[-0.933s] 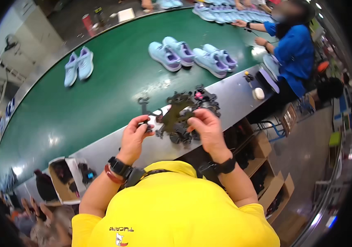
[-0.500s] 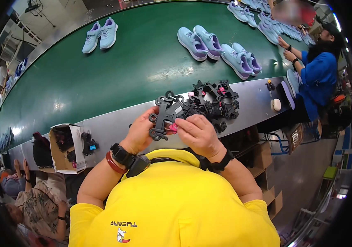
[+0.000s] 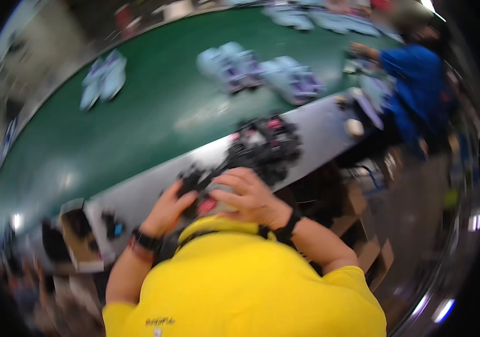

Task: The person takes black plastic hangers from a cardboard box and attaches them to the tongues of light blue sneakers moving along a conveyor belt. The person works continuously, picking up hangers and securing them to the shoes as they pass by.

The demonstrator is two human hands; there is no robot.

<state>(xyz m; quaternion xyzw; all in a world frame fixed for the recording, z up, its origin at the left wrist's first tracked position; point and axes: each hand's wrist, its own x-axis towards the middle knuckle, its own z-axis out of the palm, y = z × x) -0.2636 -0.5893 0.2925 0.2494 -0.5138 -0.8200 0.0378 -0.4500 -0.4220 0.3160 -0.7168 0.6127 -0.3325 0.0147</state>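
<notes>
Motion blurs this whole view. My left hand (image 3: 165, 212) is closed on a bunch of black plastic shoe hangers (image 3: 195, 177), thumb and fingers at their near left side. My right hand (image 3: 253, 197) is curled over the right side of the same bunch, close to my chest. Between the hands show a pink piece (image 3: 206, 206) and a greyish patch whose kind I cannot make out. Just beyond my right hand, a heap of black hangers (image 3: 265, 147) with pink bits lies on the metal ledge (image 3: 321, 123).
Light blue and purple shoes (image 3: 230, 66) stand in pairs on the green belt (image 3: 156, 106). At the left is an open carton (image 3: 85, 238) with dark pieces, beside a small black item (image 3: 111, 223). A co-worker in blue (image 3: 419, 84) handles shoes at the far right.
The view has swung, shifting the belt and heap leftward. Both hands have come lower and nearer my chest with the hangers. My right hand now covers more of the bunch.
</notes>
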